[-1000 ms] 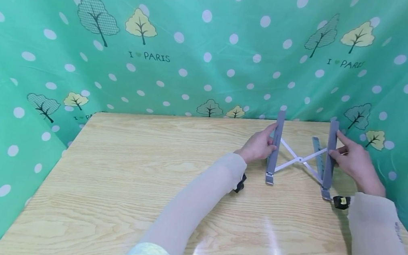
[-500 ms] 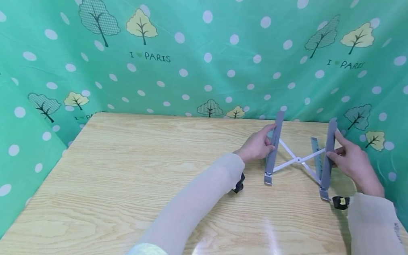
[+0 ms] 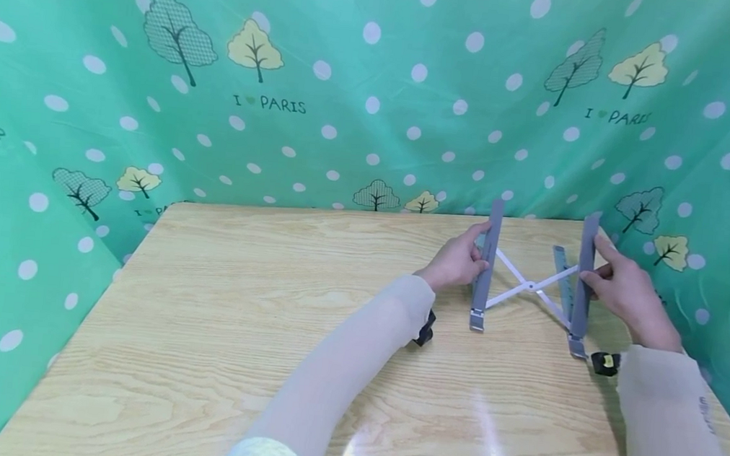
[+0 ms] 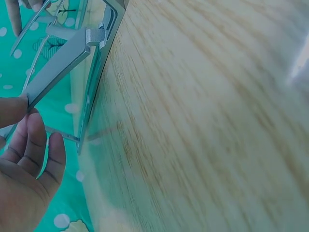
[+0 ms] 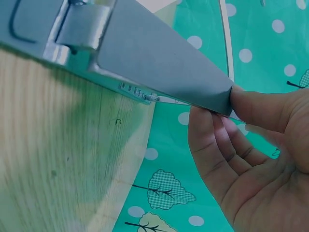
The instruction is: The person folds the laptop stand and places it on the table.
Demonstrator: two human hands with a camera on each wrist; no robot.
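A grey folding laptop stand (image 3: pixel 482 285) stands unfolded near the table's far right corner, its two long arms joined by a white X-shaped brace (image 3: pixel 531 286). My left hand (image 3: pixel 456 259) pinches the stand's left arm between thumb and fingers. On the other side, my right hand (image 3: pixel 627 291) pinches the right arm from its outer side. Close up in the left wrist view, the thumb and fingers meet on the metal arm (image 4: pixel 58 67), above the stand's lower rail. The right wrist view shows a hinge (image 5: pixel 84 26) at the front end of the right arm (image 5: pixel 159 58).
The wooden table (image 3: pixel 233 318) stretches left and forward of the stand. A green dotted curtain (image 3: pixel 365 76) hangs along the back and both sides, close behind the stand. A black wrist device (image 3: pixel 605 363) sits by the right cuff, near the stand's front foot.
Both hands and the stand have shifted slightly to the left in the head view. The grip on each arm looks the same.
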